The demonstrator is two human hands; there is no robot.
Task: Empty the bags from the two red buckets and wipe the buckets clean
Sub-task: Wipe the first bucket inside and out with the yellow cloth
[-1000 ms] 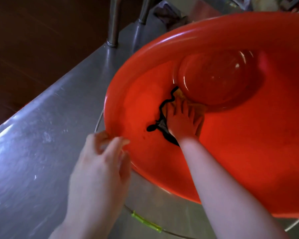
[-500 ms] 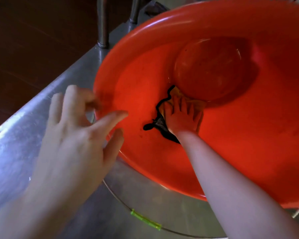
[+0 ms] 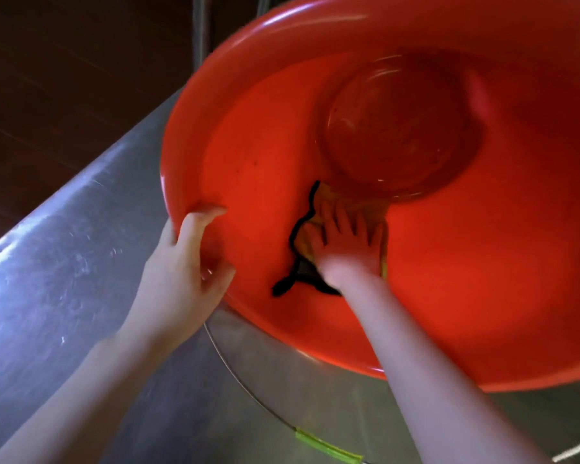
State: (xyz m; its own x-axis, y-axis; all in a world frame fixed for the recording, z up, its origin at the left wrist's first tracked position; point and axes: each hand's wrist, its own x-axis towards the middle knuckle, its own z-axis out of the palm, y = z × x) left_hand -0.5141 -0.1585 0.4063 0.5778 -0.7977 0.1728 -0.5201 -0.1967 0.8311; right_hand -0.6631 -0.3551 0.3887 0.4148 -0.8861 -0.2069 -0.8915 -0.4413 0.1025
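Red bucket [image 3: 482, 296] lies tipped on the steel bench [image 3: 64, 279], mouth toward the camera; no bag seen inside.

Handling (judged): thin plastic, light, walls prob. flex under a push. Glossy inside, likely slick if wet. Round side on metal, so will roll/slide unless braced. Best hold = rolled rim, near side.

Left hand [image 3: 185, 262]: fingers curled over the near rim, thumb outside, gripping it.
Right hand [image 3: 345, 242]: flat, fingers spread, pressing a yellow cloth [image 3: 375, 212] w/ black edging onto the inner wall just below the base. A few dark specks on the wall left of the cloth.

Wire handle w/ green grip [image 3: 325, 447] lies on the bench under the bucket.

Surroundings: bench scuffed, smooth, low friction. Dark floor [image 3: 64, 78] beyond the bench edge on the left; bucket near that edge. Second bucket not in view.
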